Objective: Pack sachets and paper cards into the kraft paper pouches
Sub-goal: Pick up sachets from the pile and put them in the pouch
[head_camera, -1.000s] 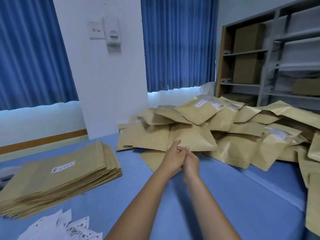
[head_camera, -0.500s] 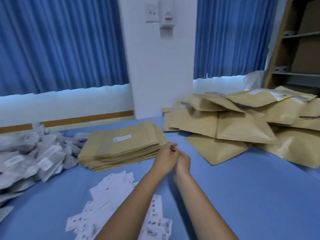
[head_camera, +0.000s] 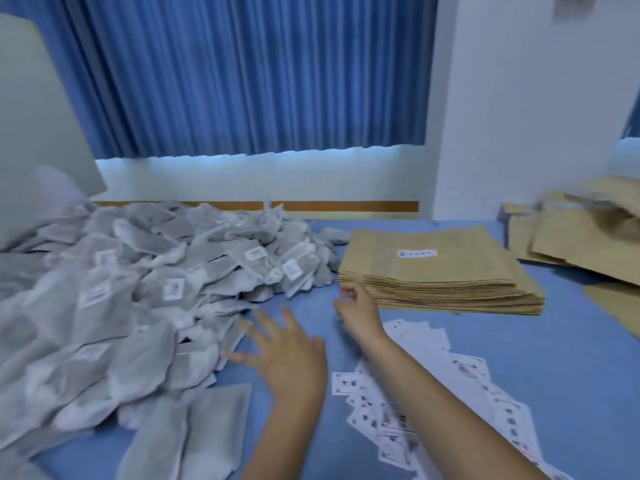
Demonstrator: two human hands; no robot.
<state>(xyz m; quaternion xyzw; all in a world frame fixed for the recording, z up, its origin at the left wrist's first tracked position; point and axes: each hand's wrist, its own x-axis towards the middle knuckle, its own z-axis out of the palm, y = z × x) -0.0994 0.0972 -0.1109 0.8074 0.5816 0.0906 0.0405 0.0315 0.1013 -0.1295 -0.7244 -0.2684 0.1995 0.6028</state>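
Filled pouches (head_camera: 585, 247) were piled at 3 o'clock, so part was judged done. Plenty was left: sachets (head_camera: 138, 289) at 9, flat pouch stack (head_camera: 440, 271) at 1, paper cards (head_camera: 436, 382) at 5. Left hand (head_camera: 287, 351) was spread toward the sachets; right hand (head_camera: 360, 308) was curled, nothing seen held.

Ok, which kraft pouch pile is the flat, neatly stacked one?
The stack mid-table, just beyond the right hand, with a white label on top. The other kraft pouches, at the far right edge, lie in a loose heap.
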